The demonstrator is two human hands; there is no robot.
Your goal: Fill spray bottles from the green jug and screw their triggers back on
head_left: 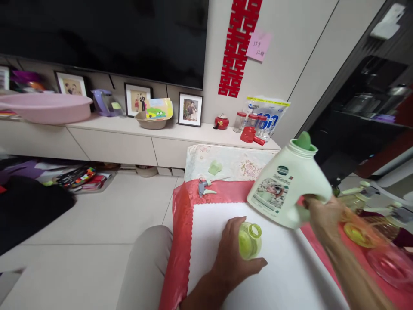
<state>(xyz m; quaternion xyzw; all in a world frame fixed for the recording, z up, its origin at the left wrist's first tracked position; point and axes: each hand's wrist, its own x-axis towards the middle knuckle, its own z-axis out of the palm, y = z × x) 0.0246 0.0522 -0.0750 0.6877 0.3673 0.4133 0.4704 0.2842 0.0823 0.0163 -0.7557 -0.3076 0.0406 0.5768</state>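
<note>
My left hand (pixel 230 252) is curled round a small clear yellow-green spray bottle (pixel 250 245), its neck uncapped and facing up. To the right, my right hand (pixel 322 211) grips the handle of a large pale green detergent jug (pixel 274 185). The jug is slightly tilted, with its cap off and a green spout showing in its mouth. A grey and white spray trigger head (pixel 204 188) lies on the red cloth (pixel 232 191) beyond the bottle. Further back, a light green cap (pixel 215 167) rests on the flowered tablecloth (pixel 250 165).
A white sheet (pixel 213 224) covers the table's middle. At right are several spray bottles (pixel 355 198) and a pink transparent dish (pixel 390 262). The cabinet (pixel 122 144) behind bears picture frames, a pink basin (pixel 51 107), glass jars, a red scoop (pixel 248 134) and a plastic pouch (pixel 267 112).
</note>
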